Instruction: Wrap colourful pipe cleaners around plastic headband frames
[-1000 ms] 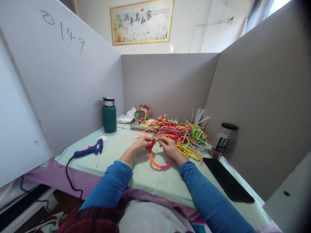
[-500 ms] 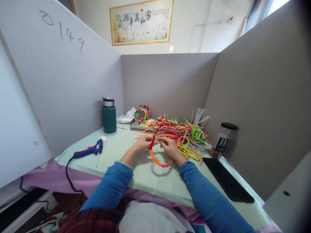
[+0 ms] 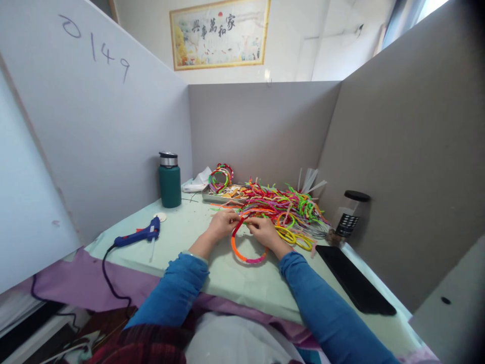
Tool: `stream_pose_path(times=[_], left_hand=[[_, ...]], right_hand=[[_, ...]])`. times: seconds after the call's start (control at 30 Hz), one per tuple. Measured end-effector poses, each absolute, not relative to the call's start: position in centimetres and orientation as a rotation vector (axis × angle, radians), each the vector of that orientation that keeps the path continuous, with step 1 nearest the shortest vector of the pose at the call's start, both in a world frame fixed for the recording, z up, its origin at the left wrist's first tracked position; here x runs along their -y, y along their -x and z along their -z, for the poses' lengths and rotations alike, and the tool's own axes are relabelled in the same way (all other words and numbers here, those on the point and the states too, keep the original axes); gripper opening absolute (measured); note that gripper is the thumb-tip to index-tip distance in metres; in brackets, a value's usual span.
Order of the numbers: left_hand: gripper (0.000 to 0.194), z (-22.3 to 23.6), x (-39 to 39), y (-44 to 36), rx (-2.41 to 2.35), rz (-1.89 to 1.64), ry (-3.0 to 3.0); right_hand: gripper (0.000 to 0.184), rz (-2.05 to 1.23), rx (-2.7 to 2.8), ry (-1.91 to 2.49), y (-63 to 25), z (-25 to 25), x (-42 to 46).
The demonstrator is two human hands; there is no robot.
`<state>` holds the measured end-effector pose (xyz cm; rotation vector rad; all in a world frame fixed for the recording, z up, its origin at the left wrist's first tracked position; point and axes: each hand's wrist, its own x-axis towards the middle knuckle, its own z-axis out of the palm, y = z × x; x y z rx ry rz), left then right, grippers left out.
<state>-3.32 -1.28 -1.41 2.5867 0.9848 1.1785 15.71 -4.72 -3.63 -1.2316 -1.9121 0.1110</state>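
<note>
A ring wrapped in red, orange and pink pipe cleaner (image 3: 238, 250) hangs between my two hands, just above the table. My left hand (image 3: 223, 224) pinches its red upper left part. From the other side, the closed fingers of my right hand (image 3: 262, 230) grip the top of the ring. Both sets of fingertips nearly meet there, and they hide the ring's top and part of its right side. Just beyond my hands lies a heap of loose coloured pipe cleaners (image 3: 273, 199). Yellow rings (image 3: 291, 236) lie to the right of my right hand.
A metal tray (image 3: 212, 196) with small pieces and finished-looking rings (image 3: 220, 178) stands at the back. On the left are a green bottle (image 3: 170, 181) and a blue glue gun (image 3: 138, 235) with its cord. A black phone-like slab (image 3: 354, 279) and a clear jar (image 3: 346, 217) are at right.
The ring has tilted and swung slightly left, so that it shows rounder. My hands stay close together at its top, with the fingers shifted a little.
</note>
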Motion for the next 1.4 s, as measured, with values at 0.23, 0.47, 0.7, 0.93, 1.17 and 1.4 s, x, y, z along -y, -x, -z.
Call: stream_pose_path(times=[0.23, 0.47, 0.7, 0.93, 1.17, 1.4], left_hand=[[0.016, 1.8, 0.9, 3.4, -0.957, -1.140, -2.649], [0.016, 1.7, 1.2, 3.4, -0.964, -1.058, -2.658], [0.015, 1.5, 1.1, 3.3, -1.028, -1.013, -2.544], [0.016, 1.6, 0.8, 3.2, -1.095, -0.944, -2.489], [0.015, 1.3, 0.7, 3.3, -1.102, -0.989, -2.353], [0.016, 1.0, 0.7, 3.3, -1.030, -0.924, -1.974]], right_hand=[[0.025, -0.160, 1.987, 1.213, -15.7, 3.4, 5.0], [0.024, -0.156, 2.087, 1.171, -15.5, 3.1, 5.5], [0.018, -0.126, 2.076, 1.206, -15.3, 3.1, 5.5], [0.018, 0.152, 1.961, 1.068, -14.8, 2.4, 5.8], [0.025, -0.108, 2.115, 1.169, -13.7, 2.2, 7.1], [0.033, -1.022, 2.131, 0.934, -13.9, 1.0, 8.0]])
